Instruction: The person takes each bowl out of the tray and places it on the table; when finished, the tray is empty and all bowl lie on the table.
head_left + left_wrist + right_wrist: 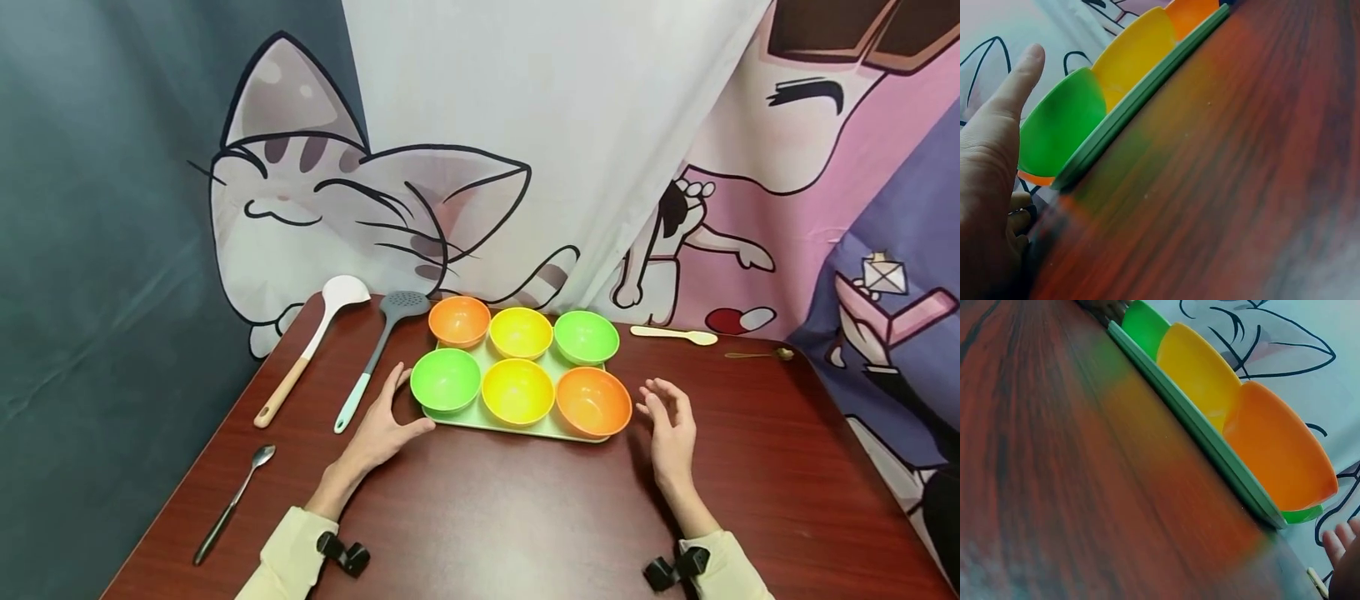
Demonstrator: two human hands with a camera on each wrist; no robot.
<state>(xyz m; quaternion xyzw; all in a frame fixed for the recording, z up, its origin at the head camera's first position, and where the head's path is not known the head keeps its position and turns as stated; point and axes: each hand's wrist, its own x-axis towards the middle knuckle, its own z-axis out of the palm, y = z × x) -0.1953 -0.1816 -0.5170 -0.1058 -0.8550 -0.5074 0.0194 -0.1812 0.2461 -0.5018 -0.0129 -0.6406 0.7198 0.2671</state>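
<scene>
A light green tray (487, 421) on the dark wood table (487, 517) carries six bowls in two rows. The front row runs green (446, 379), yellow (517, 390), orange (593, 401). My left hand (386, 421) lies open by the tray's front left corner, thumb close to its edge and fingers beside the green bowl (1060, 125). My right hand (667, 421) hovers open just right of the orange bowl (1279, 456), fingers relaxed and holding nothing. The wrist views show the tray's edge (1141, 94) from low down, with fingertips (1341, 540) apart from it.
Left of the tray lie a white ladle (315, 342), a grey slotted spatula (378, 350) and a metal spoon (236, 500). A wooden spoon (675, 334) and a small gold spoon (757, 354) lie at the back right. A cartoon cloth hangs behind.
</scene>
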